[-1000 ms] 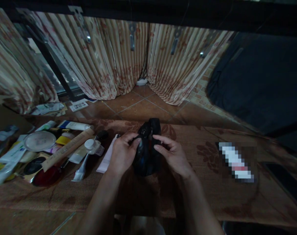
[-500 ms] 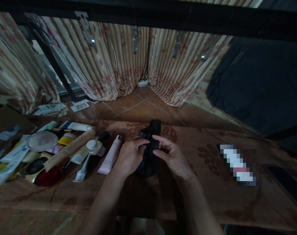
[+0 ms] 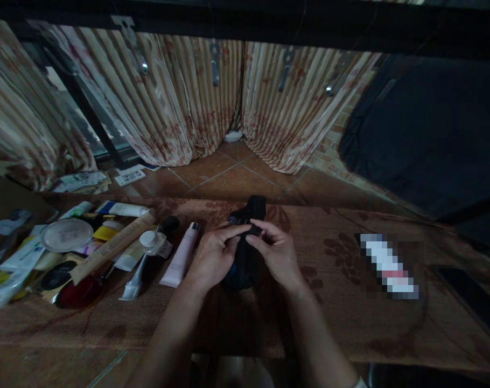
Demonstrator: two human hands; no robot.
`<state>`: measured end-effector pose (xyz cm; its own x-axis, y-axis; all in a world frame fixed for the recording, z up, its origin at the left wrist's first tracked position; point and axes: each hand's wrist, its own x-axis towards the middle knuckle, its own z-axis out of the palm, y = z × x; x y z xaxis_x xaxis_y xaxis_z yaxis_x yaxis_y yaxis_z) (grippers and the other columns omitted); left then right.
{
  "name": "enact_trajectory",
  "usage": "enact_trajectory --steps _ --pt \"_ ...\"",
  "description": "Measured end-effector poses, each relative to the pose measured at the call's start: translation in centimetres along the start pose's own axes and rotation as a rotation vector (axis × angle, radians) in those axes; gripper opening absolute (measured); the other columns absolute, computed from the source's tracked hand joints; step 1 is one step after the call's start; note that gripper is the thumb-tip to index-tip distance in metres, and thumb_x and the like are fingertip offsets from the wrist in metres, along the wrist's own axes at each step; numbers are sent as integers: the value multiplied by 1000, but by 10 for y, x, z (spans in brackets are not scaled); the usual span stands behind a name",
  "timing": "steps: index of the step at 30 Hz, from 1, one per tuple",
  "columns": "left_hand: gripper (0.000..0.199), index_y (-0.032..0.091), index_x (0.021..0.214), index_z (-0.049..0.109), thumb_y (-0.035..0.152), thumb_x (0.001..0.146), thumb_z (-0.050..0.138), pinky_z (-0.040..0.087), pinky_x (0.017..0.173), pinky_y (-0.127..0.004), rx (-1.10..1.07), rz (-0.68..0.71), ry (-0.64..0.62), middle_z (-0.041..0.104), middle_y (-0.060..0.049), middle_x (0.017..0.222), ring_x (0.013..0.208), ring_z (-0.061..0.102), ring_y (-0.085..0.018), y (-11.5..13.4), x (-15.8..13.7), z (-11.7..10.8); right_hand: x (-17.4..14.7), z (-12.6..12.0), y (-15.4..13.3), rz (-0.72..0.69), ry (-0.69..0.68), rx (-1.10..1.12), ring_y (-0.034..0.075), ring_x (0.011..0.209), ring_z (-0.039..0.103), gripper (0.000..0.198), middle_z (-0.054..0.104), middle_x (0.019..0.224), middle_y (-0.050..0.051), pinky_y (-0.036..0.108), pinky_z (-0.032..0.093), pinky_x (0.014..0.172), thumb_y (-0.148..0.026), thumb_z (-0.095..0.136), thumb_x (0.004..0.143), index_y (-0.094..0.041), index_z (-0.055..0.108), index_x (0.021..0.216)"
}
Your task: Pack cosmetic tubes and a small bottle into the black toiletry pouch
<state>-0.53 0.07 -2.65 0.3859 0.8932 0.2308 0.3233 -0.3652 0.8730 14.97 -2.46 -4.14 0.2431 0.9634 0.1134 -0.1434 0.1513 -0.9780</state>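
A black, soft, pouch-like thing point(image 3: 247, 272) lies lengthwise on the cloth-covered table, in front of me. My left hand point(image 3: 215, 256) is closed on its left edge, with thumb and forefinger near the middle. From the other side my right hand point(image 3: 278, 252) pinches its upper right edge. The fingertips of both hands almost meet over it, and the dark fabric makes the exact grip hard to see. Just left of my left hand lies a pale pink tube point(image 3: 180, 260) with a silvery cap.
Cosmetics crowd the table's left side, among them a round clear case point(image 3: 67, 235), a long beige box point(image 3: 111, 247) and a white-capped bottle point(image 3: 150, 242). A blurred-out white item point(image 3: 390, 267) and a dark phone point(image 3: 467, 296) lie on the right. Striped curtains point(image 3: 168, 108) hang behind.
My right hand has moved left and closed its fingers on the black pouch-like thing's edge. My left hand stays at its left side. The view has shifted slightly.
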Motion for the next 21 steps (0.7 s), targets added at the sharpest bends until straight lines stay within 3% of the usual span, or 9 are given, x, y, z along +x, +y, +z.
enact_trajectory --steps 5,10,13,16,21 --pt "35 30 115 73 15 91 52 52 94 -34 22 0 55 74 -1 117 103 69 -19 1 0 4 -3 4 6 -82 58 -77 16 80 64 18 73 86 0 31 50 76 -31 76 76 -28 79 94" --pt "24 22 103 73 16 88 55 52 86 -30 24 -57 154 76 -3 103 94 69 -18 5 2 0 -3 2 5 -208 73 -204 18 88 66 15 71 89 2 33 51 81 -31 70 84 -29 79 95" --pt "12 19 87 70 18 86 58 51 71 -25 -2 -115 260 73 -1 83 77 67 -16 8 3 -9 -1 -5 3 -273 191 -285 17 92 64 15 65 96 2 33 51 83 -32 71 83 -30 80 95" --pt "5 19 79 67 18 82 62 48 67 -24 37 -139 364 70 0 76 71 64 -15 8 4 -17 2 -12 1 -336 303 -329 18 101 62 12 62 110 3 35 50 90 -32 74 81 -30 80 91" --pt "6 19 79 66 21 83 61 46 65 -25 69 -142 399 67 1 74 68 61 -14 9 2 -18 4 -15 -5 -373 242 -265 19 104 65 13 71 104 3 37 49 95 -27 70 84 -29 80 92"
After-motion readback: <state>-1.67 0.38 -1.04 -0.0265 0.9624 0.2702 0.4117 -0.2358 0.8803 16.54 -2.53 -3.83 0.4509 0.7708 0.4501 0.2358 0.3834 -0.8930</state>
